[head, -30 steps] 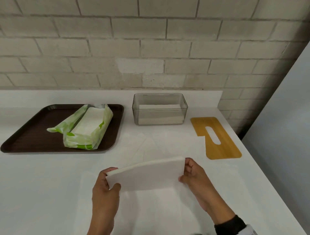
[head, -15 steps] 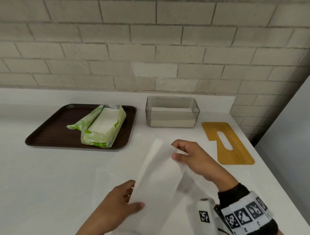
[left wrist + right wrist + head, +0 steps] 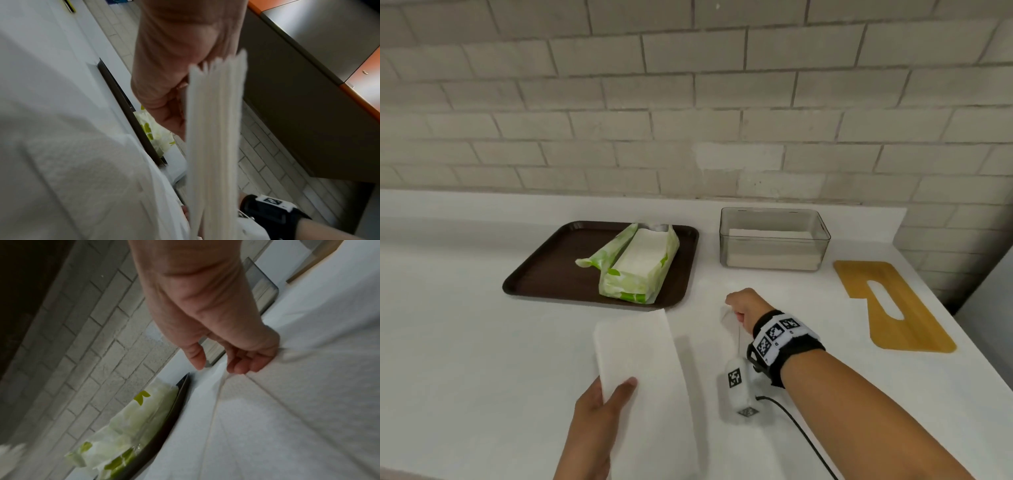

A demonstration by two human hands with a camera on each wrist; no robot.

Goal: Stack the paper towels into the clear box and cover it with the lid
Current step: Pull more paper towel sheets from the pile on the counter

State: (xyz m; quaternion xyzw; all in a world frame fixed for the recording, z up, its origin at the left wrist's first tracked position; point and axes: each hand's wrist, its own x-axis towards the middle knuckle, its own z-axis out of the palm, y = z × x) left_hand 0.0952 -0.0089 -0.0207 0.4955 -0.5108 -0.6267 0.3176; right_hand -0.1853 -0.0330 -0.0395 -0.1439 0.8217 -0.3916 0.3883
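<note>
Where both hands held one folded stack of paper towels a second ago, the work has now split across the white bench: the left hand alone grips the stack by its near end, thumb on top and fingers beneath, lifted just over the surface, while the right hand has reached forward and pinches the corner of a single loose sheet lying flat on the bench. That suggests the person is gathering a stray towel to rejoin the stack before loading, so the filling step is under way but not finished. To the left sits a dark brown tray carrying the torn green-and-white wrapper, with more towels inside it. Behind the right hand stands the clear box, open-topped and already holding a low layer of towels. The wooden lid, with its slot cut-out, lies flat well to the right of the box, untouched. Nothing blocks the path to the box; the likeliest snag is the thin sheet creasing or the stack fanning apart in a one-handed grip.
</note>
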